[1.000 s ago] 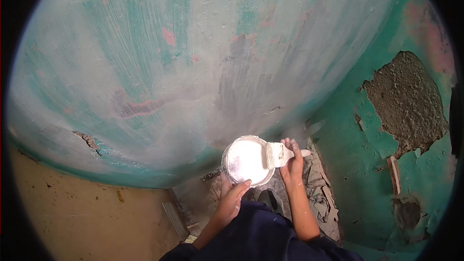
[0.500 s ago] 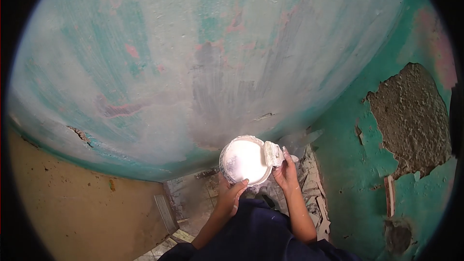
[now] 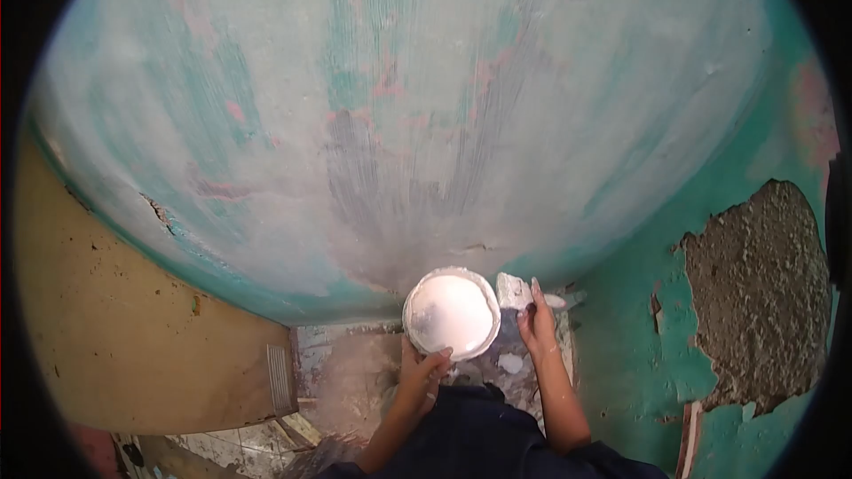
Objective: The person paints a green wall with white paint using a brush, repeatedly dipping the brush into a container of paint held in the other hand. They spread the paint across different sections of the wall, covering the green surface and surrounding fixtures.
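My left hand (image 3: 423, 378) is closed on the near side of a round bucket (image 3: 494, 300), with the thumb over its rim. White paint (image 3: 457, 312) fills the bucket's opening, with a greyish patch at its left. My right hand (image 3: 539, 330) grips a wide paintbrush (image 3: 514, 291) just right of the bucket. White paint coats the brush head, which points left towards the rim with a small gap between them. White smears mark my right forearm.
Ahead rises a wall (image 3: 284, 106) with patchy whitish paint over green and pink. On the right, a green wall (image 3: 621, 337) has a large broken plaster patch (image 3: 759, 293). A brown panel (image 3: 160, 310) stands at left. Debris lies on the tiled floor (image 3: 346, 372).
The paintbrush has moved right, off the bucket's rim, and is now apart from it. The bucket stays in my left hand. My view has shifted somewhat.
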Demonstrator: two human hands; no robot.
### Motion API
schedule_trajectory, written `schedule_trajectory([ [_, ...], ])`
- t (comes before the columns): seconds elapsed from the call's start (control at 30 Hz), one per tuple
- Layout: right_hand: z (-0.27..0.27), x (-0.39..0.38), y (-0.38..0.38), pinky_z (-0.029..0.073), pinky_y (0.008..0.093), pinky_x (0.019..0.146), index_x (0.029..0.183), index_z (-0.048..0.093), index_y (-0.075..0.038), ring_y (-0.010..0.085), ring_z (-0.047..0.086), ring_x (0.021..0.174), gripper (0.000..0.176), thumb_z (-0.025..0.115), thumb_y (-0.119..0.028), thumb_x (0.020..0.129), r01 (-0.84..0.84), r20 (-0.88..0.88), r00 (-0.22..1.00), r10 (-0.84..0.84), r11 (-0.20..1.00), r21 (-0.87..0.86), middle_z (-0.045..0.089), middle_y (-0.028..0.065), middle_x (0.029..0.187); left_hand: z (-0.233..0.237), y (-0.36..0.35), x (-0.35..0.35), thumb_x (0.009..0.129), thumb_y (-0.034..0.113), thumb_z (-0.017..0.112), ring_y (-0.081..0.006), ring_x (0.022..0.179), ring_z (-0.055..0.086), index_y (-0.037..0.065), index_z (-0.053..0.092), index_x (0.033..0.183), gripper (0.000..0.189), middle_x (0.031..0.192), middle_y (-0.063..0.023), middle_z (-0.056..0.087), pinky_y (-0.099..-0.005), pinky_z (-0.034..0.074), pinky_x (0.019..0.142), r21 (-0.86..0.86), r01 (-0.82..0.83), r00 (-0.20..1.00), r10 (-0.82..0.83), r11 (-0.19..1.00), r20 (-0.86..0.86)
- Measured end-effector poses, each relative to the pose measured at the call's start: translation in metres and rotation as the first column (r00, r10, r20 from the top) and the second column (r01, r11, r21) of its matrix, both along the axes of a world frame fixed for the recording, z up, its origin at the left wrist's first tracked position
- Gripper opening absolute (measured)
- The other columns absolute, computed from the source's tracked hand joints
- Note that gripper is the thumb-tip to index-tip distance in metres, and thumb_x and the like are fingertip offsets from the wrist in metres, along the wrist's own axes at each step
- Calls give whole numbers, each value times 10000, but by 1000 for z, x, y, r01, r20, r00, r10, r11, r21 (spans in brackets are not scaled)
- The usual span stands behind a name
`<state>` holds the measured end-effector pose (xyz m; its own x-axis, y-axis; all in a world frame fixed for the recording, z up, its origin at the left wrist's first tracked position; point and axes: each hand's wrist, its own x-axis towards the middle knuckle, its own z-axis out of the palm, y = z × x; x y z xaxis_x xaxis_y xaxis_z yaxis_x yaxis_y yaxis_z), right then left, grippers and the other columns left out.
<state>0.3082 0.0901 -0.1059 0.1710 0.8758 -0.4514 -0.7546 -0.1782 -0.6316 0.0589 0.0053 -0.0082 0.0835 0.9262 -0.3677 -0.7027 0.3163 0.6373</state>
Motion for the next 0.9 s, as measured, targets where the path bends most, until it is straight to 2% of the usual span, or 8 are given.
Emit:
schedule_trajectory([
  [0.17, 58, 27, 13, 478, 193, 573, 1280, 562, -133, 100, 625, 827, 338, 631, -196, 955, 8, -36, 999, -4, 993, 120, 653, -7, 1124, -3, -7, 20, 804, -70, 662, -242, 1113, 581, 139, 308, 1347, 681, 1290, -111, 479, -357, 582, 782, -89, -70, 998, 69, 994, -14],
  [0.3, 151, 56, 33, 530, 349, 866, 1287, 481, -8, 195, 626, 1056, 445, 684, -91, 900, -30, 297, 950, -101, 913, 407, 635, 94, 1147, -22, -8, 31, 797, -3, 650, -257, 1171, 549, 187, 320, 1405, 717, 1319, -90, 483, -408, 502, 935, 5, -55, 998, 55, 998, -23],
  [0.37, 226, 67, 39, 522, 324, 859, 1244, 514, 77, 176, 629, 986, 435, 693, -67, 874, -103, 556, 781, -285, 819, 564, 644, 123, 1096, -63, -11, 36, 822, 301, 706, -241, 982, 602, 150, 329, 1457, 754, 1073, -92, 608, -398, 518, 684, -217, 9, 985, -47, 976, -166],
  [0.5, 376, 73, 55, 562, 311, 813, 1105, 656, 36, 192, 673, 903, 268, 701, -51, 856, -442, 651, 370, -663, 491, 751, 698, 126, 997, -91, 4, 39, 848, 312, 716, -194, 884, 633, 96, 545, 1262, 497, 985, -71, 644, -351, 569, 674, -142, 42, 996, -52, 989, -68],
  [0.53, 412, 72, 61, 577, 321, 795, 1072, 685, 17, 198, 685, 889, 232, 712, -53, 852, -549, 597, 202, -776, 415, 726, 708, 127, 981, -90, 10, 40, 847, 309, 716, -194, 886, 632, 96, 545, 1263, 497, 987, -71, 644, -351, 569, 676, -126, 43, 997, -52, 991, -65],
  [0.6, 484, 65, 76, 593, 338, 750, 1060, 701, -15, 207, 701, 852, 243, 746, -78, 830, -717, 157, -187, -970, 244, 654, 715, 126, 960, -86, 23, 42, 847, 305, 716, -195, 889, 631, 96, 544, 1264, 496, 990, -72, 643, -351, 568, 681, -94, 44, 997, -49, 995, -60],
  [0.73, 603, 47, 115, 555, 284, 684, 1094, 733, -103, 168, 675, 797, 267, 760, -111, 828, -728, -54, -108, -993, 42, 685, 713, 66, 963, -77, 55, 44, 846, 295, 716, -196, 896, 630, 96, 543, 1266, 496, 996, -74, 643, -351, 566, 690, -26, 40, 998, -41, 999, -49],
  [0.9, 680, 18, 154, 552, 327, 688, 1084, 747, -195, 200, 681, 795, 222, 721, -218, 865, -775, -251, -268, -930, 53, 630, 716, 42, 976, -65, 87, 49, 845, 283, 717, -197, 905, 628, 96, 542, 1268, 495, 1004, -76, 641, -351, 564, 702, 43, 21, 999, -20, 999, -37],
])
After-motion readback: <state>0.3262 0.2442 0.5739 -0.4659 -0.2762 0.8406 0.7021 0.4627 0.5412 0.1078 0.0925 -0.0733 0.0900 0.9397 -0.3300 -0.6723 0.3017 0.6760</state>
